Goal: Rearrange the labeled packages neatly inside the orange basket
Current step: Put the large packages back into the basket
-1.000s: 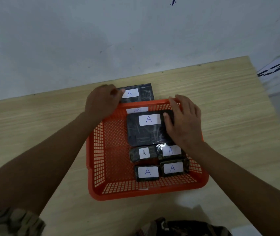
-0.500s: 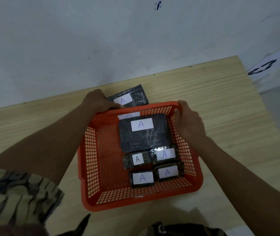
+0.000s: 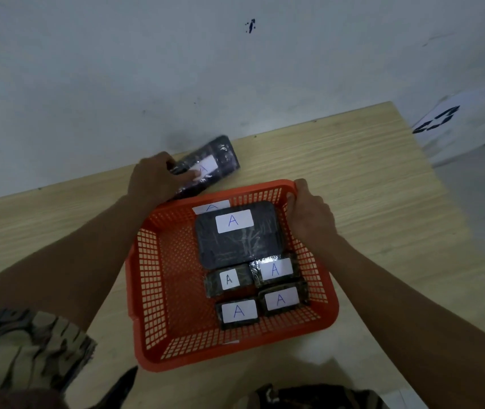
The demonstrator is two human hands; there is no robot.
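The orange basket (image 3: pixel 152 293) sits on the wooden table in front of me. Along its right side lie a large black package (image 3: pixel 239 240) labeled A and several small labeled packages (image 3: pixel 276 299) in front of it. Another label (image 3: pixel 210 207) peeks out behind the large package. My left hand (image 3: pixel 154 180) grips a black labeled package (image 3: pixel 220 160), tilted and blurred, just behind the basket's far left corner. My right hand (image 3: pixel 309 214) holds the basket's far right rim.
The wooden table (image 3: pixel 368 178) ends at a white wall behind and at its right edge, beyond which lies a paper with black marks (image 3: pixel 439 119). The basket's left half is bare mesh.
My right hand left the large package and took the basket's far right rim. My left hand lifted and tilted the package behind the basket. The basket shifted a little.
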